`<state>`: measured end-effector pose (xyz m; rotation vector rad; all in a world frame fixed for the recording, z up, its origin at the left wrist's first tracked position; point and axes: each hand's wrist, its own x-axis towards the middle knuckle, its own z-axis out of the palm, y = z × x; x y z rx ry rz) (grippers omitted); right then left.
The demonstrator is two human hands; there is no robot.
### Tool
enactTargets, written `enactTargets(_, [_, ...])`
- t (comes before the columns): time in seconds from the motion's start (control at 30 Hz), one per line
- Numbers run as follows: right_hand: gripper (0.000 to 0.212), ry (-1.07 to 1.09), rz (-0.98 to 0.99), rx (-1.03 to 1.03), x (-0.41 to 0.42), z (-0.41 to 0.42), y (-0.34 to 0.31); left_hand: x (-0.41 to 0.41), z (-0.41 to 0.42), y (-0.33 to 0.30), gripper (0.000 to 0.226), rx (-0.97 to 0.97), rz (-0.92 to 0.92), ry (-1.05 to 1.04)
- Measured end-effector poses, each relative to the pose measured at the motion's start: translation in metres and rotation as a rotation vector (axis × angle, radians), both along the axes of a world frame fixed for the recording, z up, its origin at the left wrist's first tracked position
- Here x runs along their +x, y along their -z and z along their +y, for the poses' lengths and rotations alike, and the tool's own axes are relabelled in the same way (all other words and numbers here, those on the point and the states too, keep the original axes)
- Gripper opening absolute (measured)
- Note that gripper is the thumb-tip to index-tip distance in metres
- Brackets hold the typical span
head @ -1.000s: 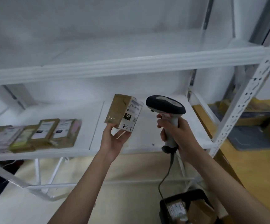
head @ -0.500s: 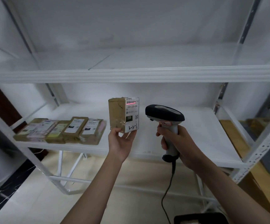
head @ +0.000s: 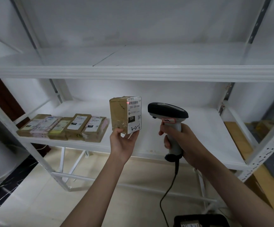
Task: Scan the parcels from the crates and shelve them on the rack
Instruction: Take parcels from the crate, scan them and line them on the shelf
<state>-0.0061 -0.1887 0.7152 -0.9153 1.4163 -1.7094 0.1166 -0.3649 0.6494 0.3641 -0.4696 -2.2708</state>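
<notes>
A pale cream tiled floor [head: 34, 202] spreads below, meeting a strip of black marble-patterned flooring [head: 5, 182] at the left edge. A plain white wall [head: 133, 18] fills the background. At far left stands a dark reddish-brown panel [head: 0, 99] (possibly a door), partly hidden.

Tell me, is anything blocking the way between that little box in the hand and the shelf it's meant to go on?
Nothing visible does. The left hand holds the parcel upright in front of the middle shelf, whose surface behind it lies bare. The row of shelved parcels sits off to the left, and the scanner is to the right.
</notes>
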Motion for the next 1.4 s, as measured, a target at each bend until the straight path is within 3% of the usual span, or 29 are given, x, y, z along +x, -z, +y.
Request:
enactTargets(0.2, [0.018,-0.006,-0.005,0.018,-0.005,-0.010,0.008,0.003,-0.007,0.008,0.053,0.041,-0.062,-0.017])
enactTargets(0.4, [0.026,-0.024,-0.112,0.071,-0.006,-0.050,0.021,0.006,-0.025,0.015,0.038,0.109,-0.247,-0.005])
enactTargets(0.83, [0.025,-0.061,-0.186,0.266,-0.003,-0.199,0.084,0.019,-0.122,0.050,0.064,0.260,-0.437,0.054])
enactTargets(0.97, [0.020,-0.038,-0.203,0.353,-0.001,-0.245,0.100,0.019,-0.158,0.069,0.046,0.334,-0.455,0.028])
enactTargets(1.27, [0.027,-0.021,-0.264,0.479,0.006,-0.314,0.138,0.019,-0.226,0.112,0.050,0.391,-0.574,0.112])
enactTargets(1.4, [0.029,-0.020,-0.285,0.493,0.004,-0.332,0.148,0.021,-0.243,0.120,0.031,0.339,-0.582,0.249])
